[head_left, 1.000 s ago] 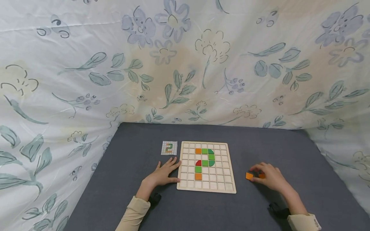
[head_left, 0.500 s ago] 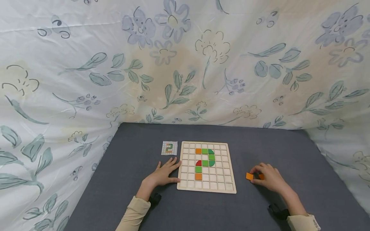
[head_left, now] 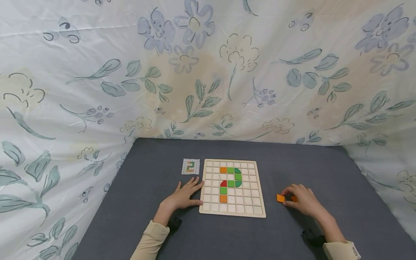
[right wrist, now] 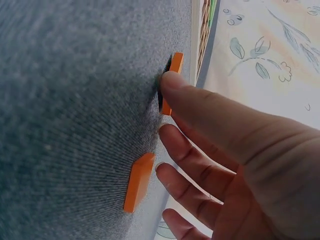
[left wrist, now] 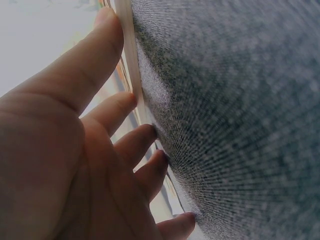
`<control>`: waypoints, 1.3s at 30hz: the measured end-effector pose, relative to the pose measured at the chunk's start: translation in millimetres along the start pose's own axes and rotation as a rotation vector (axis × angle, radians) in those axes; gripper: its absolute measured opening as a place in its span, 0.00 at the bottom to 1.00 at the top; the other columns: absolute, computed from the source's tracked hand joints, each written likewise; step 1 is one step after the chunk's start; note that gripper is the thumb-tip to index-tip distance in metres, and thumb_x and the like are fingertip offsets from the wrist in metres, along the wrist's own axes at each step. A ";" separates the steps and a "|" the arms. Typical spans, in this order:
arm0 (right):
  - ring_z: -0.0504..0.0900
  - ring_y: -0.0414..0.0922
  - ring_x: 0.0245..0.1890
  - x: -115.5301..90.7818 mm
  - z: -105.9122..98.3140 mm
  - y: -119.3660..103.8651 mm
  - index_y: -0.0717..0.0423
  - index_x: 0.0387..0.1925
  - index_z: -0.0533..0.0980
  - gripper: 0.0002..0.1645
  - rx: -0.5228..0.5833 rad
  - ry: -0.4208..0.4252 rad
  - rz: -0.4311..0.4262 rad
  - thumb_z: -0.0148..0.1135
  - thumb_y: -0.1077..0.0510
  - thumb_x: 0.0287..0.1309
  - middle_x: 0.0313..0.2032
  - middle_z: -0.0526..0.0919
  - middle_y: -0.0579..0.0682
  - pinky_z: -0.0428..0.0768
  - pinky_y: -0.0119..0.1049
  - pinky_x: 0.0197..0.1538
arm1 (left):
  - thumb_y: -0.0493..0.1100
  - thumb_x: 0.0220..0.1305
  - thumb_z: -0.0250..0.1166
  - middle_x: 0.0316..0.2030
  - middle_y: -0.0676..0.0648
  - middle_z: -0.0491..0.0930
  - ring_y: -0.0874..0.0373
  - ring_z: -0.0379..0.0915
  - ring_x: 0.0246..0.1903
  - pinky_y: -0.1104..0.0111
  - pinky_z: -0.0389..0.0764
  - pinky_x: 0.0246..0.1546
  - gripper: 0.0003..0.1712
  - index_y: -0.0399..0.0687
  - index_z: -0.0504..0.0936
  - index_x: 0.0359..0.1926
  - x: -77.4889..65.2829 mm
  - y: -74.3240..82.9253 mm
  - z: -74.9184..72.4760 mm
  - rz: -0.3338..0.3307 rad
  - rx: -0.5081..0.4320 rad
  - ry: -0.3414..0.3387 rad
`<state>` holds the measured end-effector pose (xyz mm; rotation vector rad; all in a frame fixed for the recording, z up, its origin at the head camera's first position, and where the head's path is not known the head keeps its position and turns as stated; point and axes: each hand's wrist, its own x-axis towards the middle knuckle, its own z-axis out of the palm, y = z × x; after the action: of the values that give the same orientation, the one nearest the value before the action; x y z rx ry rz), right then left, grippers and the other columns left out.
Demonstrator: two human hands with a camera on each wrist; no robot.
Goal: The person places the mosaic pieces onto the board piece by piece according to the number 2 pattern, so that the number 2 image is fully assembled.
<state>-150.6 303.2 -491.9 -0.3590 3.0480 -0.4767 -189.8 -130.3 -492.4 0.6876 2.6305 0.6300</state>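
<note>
A pale wooden grid board (head_left: 245,207) lies on the dark table. Set in its cells are green, orange and red tiles, among them a green square (head_left: 230,183) and a red quarter-round tile (head_left: 223,184). Spread fingers of my left hand (head_left: 182,195) rest against the board's left edge, thumb near its lower corner; the left wrist view shows fingertips (left wrist: 129,100) on that edge. Right of the board, my right hand (head_left: 303,198) pinches an orange square tile (head_left: 280,198) between thumb and index finger, close over the cloth. A second orange tile (right wrist: 140,182) lies under the other fingers.
A small card (head_left: 190,166) printed with a coloured grid pattern lies beside the board's upper left corner. Dark grey cloth (head_left: 227,238) covers the table. Floral fabric (head_left: 208,90) hangs behind it and along both sides.
</note>
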 end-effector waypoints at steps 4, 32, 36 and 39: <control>0.72 0.47 0.36 0.6 -1.0 -3.0 0.48 0.34 0.80 0.14 -0.005 0.003 -0.007 0.73 0.52 0.42 0.33 0.77 0.43 0.66 0.49 0.37 | 0.60 0.57 0.62 0.71 0.43 0.47 0.45 0.37 0.71 0.36 0.35 0.63 0.45 0.54 0.55 0.71 0.5 -0.9 0.6 -0.002 0.001 0.001; 0.74 0.46 0.38 18.3 8.8 -36.8 0.46 0.35 0.81 0.14 -0.010 0.051 -0.125 0.73 0.52 0.43 0.34 0.78 0.42 0.66 0.51 0.40 | 0.60 0.57 0.62 0.72 0.43 0.47 0.45 0.36 0.71 0.36 0.35 0.63 0.45 0.54 0.54 0.71 0.8 -2.6 1.2 0.008 0.008 -0.004; 0.75 0.47 0.39 22.1 8.6 -43.4 0.46 0.35 0.81 0.15 0.002 0.034 -0.138 0.73 0.51 0.42 0.34 0.78 0.42 0.66 0.50 0.39 | 0.59 0.57 0.62 0.71 0.43 0.47 0.45 0.37 0.71 0.36 0.35 0.63 0.45 0.54 0.54 0.71 0.0 -1.2 -0.2 0.007 0.004 -0.003; 0.74 0.46 0.39 24.2 9.4 -48.0 0.46 0.36 0.81 0.15 0.004 0.033 -0.146 0.73 0.50 0.42 0.35 0.78 0.41 0.66 0.48 0.39 | 0.59 0.57 0.63 0.71 0.43 0.47 0.45 0.37 0.71 0.36 0.35 0.63 0.45 0.54 0.54 0.71 -0.4 -0.2 -1.2 0.007 0.004 -0.002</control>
<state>-162.8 250.4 -486.2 -0.5815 3.0652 -0.5005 -190.1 -131.0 -491.5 0.6986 2.6292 0.6251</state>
